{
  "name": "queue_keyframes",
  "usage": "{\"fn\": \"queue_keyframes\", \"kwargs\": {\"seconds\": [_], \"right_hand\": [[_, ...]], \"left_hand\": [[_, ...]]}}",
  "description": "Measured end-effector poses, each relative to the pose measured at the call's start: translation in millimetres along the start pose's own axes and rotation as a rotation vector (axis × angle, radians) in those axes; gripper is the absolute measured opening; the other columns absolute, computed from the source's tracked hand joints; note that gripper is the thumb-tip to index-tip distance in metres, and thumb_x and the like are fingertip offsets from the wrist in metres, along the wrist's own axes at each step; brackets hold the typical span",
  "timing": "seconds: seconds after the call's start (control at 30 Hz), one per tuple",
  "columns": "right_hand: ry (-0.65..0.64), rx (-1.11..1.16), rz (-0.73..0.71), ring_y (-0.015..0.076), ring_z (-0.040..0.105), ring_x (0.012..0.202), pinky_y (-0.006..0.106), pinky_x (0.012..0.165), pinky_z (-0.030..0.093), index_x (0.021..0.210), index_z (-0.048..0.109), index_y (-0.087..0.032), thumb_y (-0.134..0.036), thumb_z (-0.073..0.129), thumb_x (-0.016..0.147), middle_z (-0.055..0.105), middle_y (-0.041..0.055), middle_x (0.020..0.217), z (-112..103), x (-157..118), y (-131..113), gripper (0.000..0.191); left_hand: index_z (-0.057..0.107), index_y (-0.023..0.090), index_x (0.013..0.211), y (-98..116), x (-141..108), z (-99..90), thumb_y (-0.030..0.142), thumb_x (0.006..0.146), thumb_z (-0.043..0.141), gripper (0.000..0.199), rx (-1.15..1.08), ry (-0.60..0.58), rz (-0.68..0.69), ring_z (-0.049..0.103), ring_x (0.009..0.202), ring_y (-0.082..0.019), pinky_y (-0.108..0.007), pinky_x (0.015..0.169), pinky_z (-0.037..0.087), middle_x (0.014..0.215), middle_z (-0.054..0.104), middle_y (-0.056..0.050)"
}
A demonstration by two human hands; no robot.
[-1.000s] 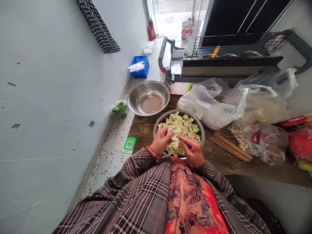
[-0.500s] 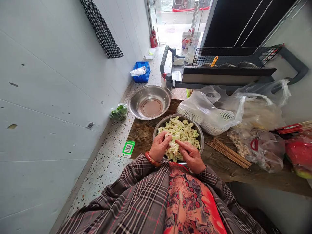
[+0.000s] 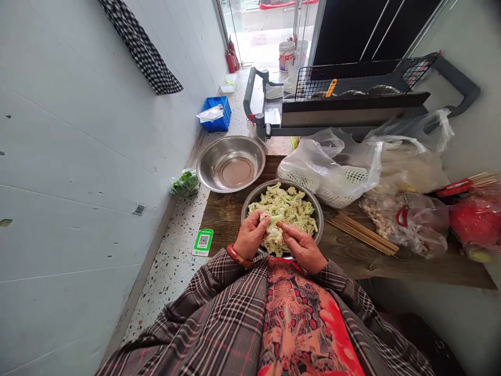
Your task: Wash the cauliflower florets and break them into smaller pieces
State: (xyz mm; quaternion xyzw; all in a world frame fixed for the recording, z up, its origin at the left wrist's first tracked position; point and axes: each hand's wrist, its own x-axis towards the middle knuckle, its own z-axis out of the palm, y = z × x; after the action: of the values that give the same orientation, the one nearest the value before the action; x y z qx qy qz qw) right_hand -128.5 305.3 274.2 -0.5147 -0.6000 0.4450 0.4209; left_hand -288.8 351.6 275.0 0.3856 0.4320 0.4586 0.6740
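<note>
Between the thumb and fingers of my left hand (image 3: 250, 236), a pale cauliflower floret (image 3: 275, 219) is pinched with its green stem pointing right. My right hand (image 3: 304, 247) is closed, its fingertips close to the end of that stem; whatever it grips, if anything, is too small to make out. Both hands are over the near part of a steel bowl (image 3: 321, 224) full of cut cauliflower (image 3: 291, 203). To the right of the bowl, a bundle of thin wooden skewers (image 3: 364, 235) lies on the dark wooden table (image 3: 223, 214).
A wide steel basin (image 3: 235, 172) is at the back left. Plastic bags over a white basket (image 3: 329, 172) sit behind the bowl. Farther right are a bag of meat-like pieces (image 3: 407, 222) and a red bag (image 3: 475, 219). A green QR card (image 3: 203, 241) lies at the left edge.
The camera view has shifted slightly, so the surroundings appear a little further left and mostly higher. Both hands keep nearly the same pose around the floret.
</note>
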Motion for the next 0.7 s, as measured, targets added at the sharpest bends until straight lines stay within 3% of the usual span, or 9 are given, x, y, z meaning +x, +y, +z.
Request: {"fn": "queue_keyframes", "kwargs": {"seconds": [0.23, 0.53, 0.7], "right_hand": [[0.112, -0.056, -0.076, 0.0150, 0.060, 0.076, 0.028, 0.069, 0.050, 0.113, 0.074, -0.024, -0.030, 0.052, 0.094, 0.065, 0.0045, 0.084, 1, -2, 0, 0.029], [0.146, -0.104, -0.153, 0.0154, 0.062, 0.078, 0.028, 0.070, 0.050, 0.110, 0.074, -0.022, -0.024, 0.053, 0.094, 0.066, 0.0054, 0.086, 1, 0, 1, 0.026], [0.173, -0.168, -0.160, 0.0169, 0.061, 0.078, 0.030, 0.070, 0.050, 0.103, 0.074, -0.021, -0.025, 0.053, 0.093, 0.066, 0.0059, 0.084, 1, 1, -4, 0.024]], "left_hand": [[0.055, 0.017, 0.080, -3, -1, 4.3, 0.046, 0.079, 0.070, 0.033, 0.010, -0.021, -0.011, 0.036, 0.052, -0.005, -0.018, 0.045, 0.031, 0.068, 0.045, 0.005], [0.050, 0.016, 0.072, 3, -3, 17.0, 0.042, 0.071, 0.078, 0.038, -0.245, -0.031, -0.107, 0.036, 0.052, -0.004, -0.016, 0.042, 0.027, 0.065, 0.044, 0.005], [0.051, 0.016, 0.074, 2, -5, 18.9, 0.040, 0.068, 0.081, 0.039, -0.302, -0.015, -0.141, 0.041, 0.055, -0.004, -0.015, 0.045, 0.031, 0.067, 0.048, 0.005]]}}
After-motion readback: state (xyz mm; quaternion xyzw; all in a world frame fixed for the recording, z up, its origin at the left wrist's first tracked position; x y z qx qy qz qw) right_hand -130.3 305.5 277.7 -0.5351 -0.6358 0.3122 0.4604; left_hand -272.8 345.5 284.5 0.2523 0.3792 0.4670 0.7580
